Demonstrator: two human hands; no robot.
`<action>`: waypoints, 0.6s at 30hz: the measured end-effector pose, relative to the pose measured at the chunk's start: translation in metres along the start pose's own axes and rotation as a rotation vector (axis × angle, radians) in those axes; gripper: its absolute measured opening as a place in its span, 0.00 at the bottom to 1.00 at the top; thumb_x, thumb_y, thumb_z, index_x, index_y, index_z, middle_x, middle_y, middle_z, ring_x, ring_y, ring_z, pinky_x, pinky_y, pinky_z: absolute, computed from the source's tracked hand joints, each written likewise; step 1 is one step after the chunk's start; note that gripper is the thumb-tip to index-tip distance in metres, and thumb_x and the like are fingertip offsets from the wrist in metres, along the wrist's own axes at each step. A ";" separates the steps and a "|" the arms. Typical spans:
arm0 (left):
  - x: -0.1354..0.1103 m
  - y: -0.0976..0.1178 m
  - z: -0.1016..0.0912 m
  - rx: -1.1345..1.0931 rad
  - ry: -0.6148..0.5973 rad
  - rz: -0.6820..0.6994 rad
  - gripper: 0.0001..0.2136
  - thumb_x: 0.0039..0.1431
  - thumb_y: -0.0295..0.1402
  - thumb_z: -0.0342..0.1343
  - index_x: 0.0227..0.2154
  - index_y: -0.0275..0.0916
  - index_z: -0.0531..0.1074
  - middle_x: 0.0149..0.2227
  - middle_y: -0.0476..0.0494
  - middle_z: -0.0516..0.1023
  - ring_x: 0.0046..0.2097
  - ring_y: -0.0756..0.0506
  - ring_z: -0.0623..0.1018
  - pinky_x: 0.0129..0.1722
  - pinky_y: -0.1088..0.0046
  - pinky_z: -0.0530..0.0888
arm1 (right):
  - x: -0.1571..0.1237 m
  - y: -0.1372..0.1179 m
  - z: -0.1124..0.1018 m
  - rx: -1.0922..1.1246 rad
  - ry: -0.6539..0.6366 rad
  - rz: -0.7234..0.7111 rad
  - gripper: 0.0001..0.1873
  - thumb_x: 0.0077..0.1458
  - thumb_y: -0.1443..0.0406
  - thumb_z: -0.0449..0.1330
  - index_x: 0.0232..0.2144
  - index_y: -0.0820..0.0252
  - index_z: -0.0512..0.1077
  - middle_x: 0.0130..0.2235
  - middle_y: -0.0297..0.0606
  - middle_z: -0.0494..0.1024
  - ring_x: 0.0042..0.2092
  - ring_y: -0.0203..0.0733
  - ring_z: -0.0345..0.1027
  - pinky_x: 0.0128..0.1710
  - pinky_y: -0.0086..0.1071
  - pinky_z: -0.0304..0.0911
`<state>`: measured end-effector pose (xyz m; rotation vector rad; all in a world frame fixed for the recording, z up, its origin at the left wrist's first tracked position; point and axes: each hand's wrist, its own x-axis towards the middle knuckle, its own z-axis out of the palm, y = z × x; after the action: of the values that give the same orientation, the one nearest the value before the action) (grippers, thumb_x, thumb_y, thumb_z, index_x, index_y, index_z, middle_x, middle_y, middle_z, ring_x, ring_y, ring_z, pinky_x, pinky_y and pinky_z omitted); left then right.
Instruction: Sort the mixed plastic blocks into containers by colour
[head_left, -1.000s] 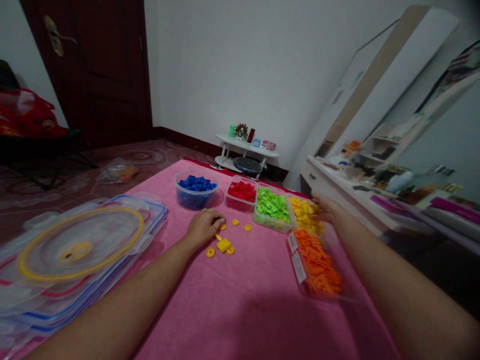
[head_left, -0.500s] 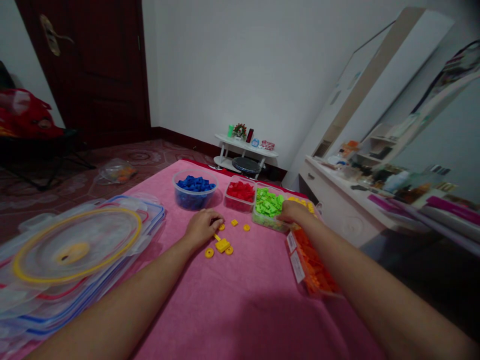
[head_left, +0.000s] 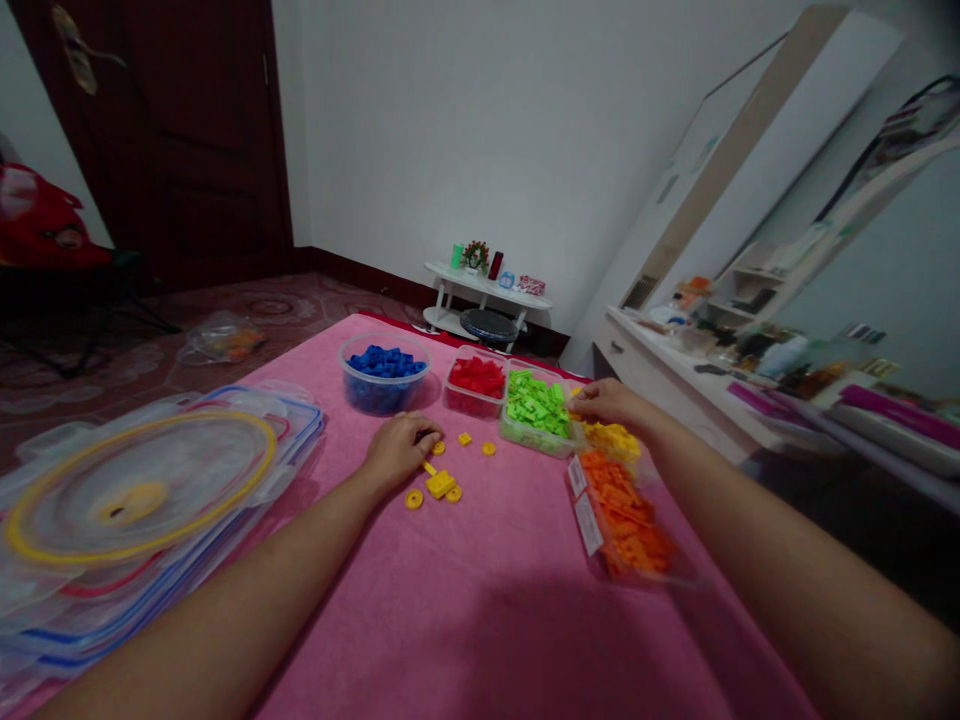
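My left hand (head_left: 397, 447) rests on the pink cloth (head_left: 480, 600) with its fingers curled, touching a small yellow piece at its fingertips. Several loose yellow pieces (head_left: 439, 485) lie just to its right. My right hand (head_left: 607, 400) is over the far end of the yellow bricks container (head_left: 615, 438), fingers bent down into it; what they hold is hidden. Beside it stand the green bricks container (head_left: 536, 408), the red bricks container (head_left: 474, 380), the round blue bricks tub (head_left: 384, 372) and the orange bricks container (head_left: 626, 515).
A stack of clear plastic lids (head_left: 135, 490) with coloured rims lies at the left edge of the cloth. A white dresser (head_left: 660, 365) full of small items stands at the right. A low white shelf (head_left: 487, 290) and a dark door (head_left: 187, 140) are behind.
My right hand moved left from the far side of the yellow container toward the green one, then settled on the yellow container's far end. My left hand stayed put.
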<state>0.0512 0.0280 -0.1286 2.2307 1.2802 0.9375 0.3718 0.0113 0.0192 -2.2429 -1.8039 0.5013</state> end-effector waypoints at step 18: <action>-0.001 0.001 -0.001 0.007 -0.016 -0.009 0.11 0.56 0.33 0.51 0.34 0.40 0.78 0.37 0.45 0.79 0.40 0.46 0.75 0.40 0.72 0.68 | -0.062 0.029 -0.034 0.585 -0.363 -0.146 0.21 0.36 0.66 0.69 0.37 0.64 0.76 0.34 0.41 0.79 0.33 0.36 0.71 0.30 0.26 0.64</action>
<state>0.0513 0.0266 -0.1277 2.2313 1.2876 0.9116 0.3993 -0.0541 0.0471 -1.6846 -1.6586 1.2798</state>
